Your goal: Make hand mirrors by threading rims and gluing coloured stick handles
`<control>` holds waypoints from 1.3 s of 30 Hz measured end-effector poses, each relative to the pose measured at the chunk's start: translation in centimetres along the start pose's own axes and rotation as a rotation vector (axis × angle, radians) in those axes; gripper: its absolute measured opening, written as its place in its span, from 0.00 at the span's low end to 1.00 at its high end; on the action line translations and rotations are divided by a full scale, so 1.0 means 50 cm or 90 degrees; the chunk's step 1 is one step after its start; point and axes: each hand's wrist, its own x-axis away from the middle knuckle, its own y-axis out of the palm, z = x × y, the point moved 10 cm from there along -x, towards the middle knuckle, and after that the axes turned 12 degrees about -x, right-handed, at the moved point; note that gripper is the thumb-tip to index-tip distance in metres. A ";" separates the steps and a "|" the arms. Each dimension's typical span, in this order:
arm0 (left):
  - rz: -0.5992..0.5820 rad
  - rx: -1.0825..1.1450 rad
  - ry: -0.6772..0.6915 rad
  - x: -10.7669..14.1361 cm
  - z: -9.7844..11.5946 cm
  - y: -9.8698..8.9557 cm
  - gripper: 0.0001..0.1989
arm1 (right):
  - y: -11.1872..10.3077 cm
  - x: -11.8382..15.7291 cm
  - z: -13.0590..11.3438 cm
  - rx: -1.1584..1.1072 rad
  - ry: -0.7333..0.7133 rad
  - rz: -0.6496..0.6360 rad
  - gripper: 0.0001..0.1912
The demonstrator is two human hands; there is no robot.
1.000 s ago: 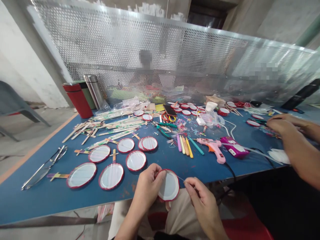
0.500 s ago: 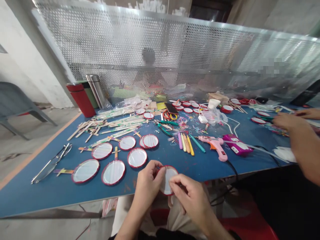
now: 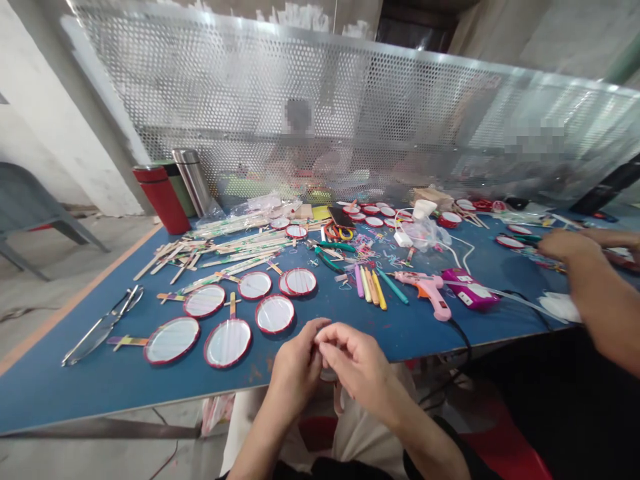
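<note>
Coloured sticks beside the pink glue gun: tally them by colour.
Purple stick: 1
Cream stick: 1
Orange stick: 1
Yellow stick: 1
Teal stick: 1
Total: 5

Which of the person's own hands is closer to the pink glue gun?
Right. The right hand is at the table's near edge, below and left of the pink glue gun in the picture. The left hand is farther left, so farther away.
</note>
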 end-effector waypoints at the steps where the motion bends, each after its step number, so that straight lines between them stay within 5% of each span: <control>1: 0.004 0.017 0.001 0.001 0.000 -0.004 0.18 | 0.011 0.004 -0.012 0.048 -0.040 -0.019 0.08; 7: 0.091 0.133 -0.121 0.003 -0.038 -0.029 0.09 | 0.012 0.047 -0.005 0.179 -0.119 0.014 0.12; 11: 0.125 0.177 -0.160 0.006 -0.050 -0.030 0.10 | -0.001 0.072 0.040 0.040 -0.094 0.062 0.12; 16: 0.118 0.216 -0.214 0.012 -0.063 -0.021 0.12 | 0.006 0.091 0.115 -0.175 0.056 0.087 0.15; 32: 0.127 0.213 -0.211 0.011 -0.063 -0.018 0.14 | -0.024 0.126 0.158 -0.436 0.148 0.267 0.17; 39: 0.129 0.200 -0.208 0.003 -0.066 -0.027 0.14 | -0.075 0.135 0.147 -0.288 0.082 0.288 0.13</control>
